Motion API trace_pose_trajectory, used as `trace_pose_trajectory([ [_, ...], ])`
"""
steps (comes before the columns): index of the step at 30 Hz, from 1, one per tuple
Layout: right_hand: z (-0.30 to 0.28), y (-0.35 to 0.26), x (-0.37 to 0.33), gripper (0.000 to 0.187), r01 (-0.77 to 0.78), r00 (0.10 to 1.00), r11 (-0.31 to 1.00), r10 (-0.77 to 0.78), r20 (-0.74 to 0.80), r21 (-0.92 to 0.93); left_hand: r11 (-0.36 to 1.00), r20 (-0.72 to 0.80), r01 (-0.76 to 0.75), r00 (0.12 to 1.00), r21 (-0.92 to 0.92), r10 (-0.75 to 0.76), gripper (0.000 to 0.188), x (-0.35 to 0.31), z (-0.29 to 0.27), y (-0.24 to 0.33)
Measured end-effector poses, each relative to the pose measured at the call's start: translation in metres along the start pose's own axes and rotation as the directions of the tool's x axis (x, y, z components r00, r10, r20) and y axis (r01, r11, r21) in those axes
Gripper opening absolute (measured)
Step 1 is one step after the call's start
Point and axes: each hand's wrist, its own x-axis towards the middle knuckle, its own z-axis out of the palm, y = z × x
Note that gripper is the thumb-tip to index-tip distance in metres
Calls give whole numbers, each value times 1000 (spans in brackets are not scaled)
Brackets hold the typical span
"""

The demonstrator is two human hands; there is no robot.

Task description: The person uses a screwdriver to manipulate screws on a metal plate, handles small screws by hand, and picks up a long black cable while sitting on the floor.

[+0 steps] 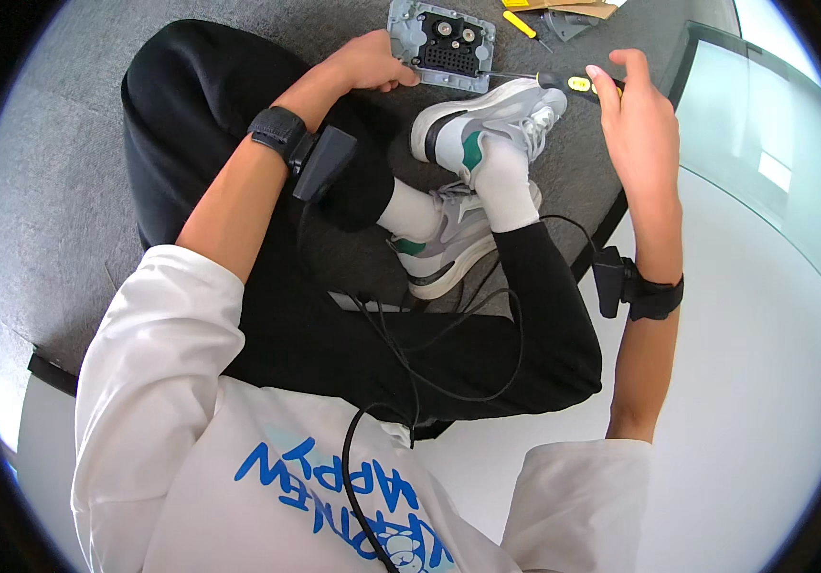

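Observation:
A grey rectangular housing (470,78) lies on the dark floor at the top middle, with a black perforated panel (448,59) and round silvery parts set in it. At its left near corner is my left hand (372,63), fingers curled and closed on the edge. My right hand (641,119) grips a black-and-yellow screwdriver (577,84) by the handle, thumb on top and index finger raised. The screwdriver's thin shaft points left, and its tip reaches the housing's right near edge. Whether the tip sits in a screw is too small to tell.
Beyond the housing lie a small yellow screwdriver (519,24), a clear plastic piece (568,25) and a cardboard package (582,8). My shoes (444,250) are close to the housing. Black cables (468,396) loop over my legs. A glass panel (764,143) is at the right.

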Motion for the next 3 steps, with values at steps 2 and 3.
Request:
trace_pose_trajectory([
  [2, 12, 11, 1, 47, 224, 953, 974, -226, -204, -34, 1000, -8, -16, 1000, -12, 16, 31, 3, 3, -3],
  [3, 18, 12, -2, 50, 284, 930, 959, -270, -250, 18, 1000, -16, -12, 1000, -12, 12, 31, 4, 1, -7],
])
